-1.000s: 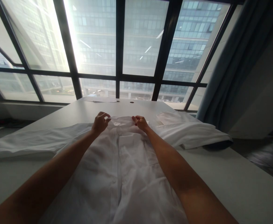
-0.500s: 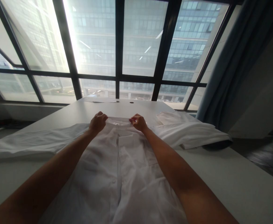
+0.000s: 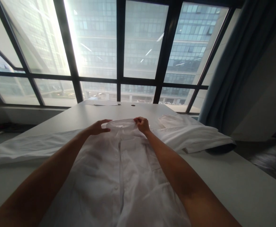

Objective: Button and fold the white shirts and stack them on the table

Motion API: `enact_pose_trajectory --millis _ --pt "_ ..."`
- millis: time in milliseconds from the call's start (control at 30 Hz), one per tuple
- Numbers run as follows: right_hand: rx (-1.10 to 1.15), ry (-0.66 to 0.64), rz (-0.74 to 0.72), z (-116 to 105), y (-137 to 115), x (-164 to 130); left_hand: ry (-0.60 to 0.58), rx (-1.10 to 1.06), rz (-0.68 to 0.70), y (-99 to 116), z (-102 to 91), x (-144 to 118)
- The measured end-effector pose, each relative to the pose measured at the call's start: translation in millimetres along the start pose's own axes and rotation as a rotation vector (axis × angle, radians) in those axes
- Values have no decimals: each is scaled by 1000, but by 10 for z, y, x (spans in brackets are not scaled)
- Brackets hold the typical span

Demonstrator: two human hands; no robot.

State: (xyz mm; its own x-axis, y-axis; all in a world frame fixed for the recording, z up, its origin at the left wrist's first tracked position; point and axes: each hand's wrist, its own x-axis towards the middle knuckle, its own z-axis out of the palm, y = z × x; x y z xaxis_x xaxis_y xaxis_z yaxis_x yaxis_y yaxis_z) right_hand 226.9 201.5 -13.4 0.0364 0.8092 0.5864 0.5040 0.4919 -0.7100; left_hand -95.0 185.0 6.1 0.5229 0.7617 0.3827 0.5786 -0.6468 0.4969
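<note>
A white button-front shirt [image 3: 100,170] lies spread on the white table, its collar [image 3: 122,123] at the far end and its sleeves reaching out to both sides. My right hand [image 3: 142,124] pinches the right end of the collar between thumb and fingers. At the collar's left end, my left hand [image 3: 99,127] has thumb and fingers apart, with a gap between them. Down the middle of the shirt runs the button placket, and a chest pocket shows partly beside my right forearm.
More white cloth [image 3: 192,135] is bunched on the right of the table, with a dark piece [image 3: 221,147] under its edge. A flat white sheet [image 3: 100,103] lies at the table's far end near two dark round holes. Beyond stand windows; a blue-grey curtain [image 3: 225,72] hangs at right.
My left hand has let go of the collar and opened, shifting slightly. My right hand has moved a little to the right, still pinching. The collar now stands wider and more rounded.
</note>
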Motion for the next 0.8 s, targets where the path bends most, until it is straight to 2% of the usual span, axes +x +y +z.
enact_pose_trajectory --millis 100,200,267,367,467,567,633,700,800 --pt "-44 -48 41 25 45 23 -46 44 -22 -83 -31 100" --pt "-114 -241 91 -26 122 35 -28 105 -76 -154 9 271" --pt "-204 -379 129 -98 173 23 31 173 -170 -177 79 401" --pt "-503 -430 125 -211 206 -37 114 314 -345 -161 209 558" --pt "-802 -418 102 -267 167 -123 92 370 -451 -115 291 592" --pt "-947 -441 49 -267 92 -165 40 460 -472 -106 254 461" --pt "-990 -408 27 -291 66 -139 21 531 -443 -157 163 285" --pt "-995 -348 120 -376 93 -83 4 556 -439 -259 39 54" --pt "-887 -327 351 -605 235 -36 -64 493 -456 -467 -163 -347"
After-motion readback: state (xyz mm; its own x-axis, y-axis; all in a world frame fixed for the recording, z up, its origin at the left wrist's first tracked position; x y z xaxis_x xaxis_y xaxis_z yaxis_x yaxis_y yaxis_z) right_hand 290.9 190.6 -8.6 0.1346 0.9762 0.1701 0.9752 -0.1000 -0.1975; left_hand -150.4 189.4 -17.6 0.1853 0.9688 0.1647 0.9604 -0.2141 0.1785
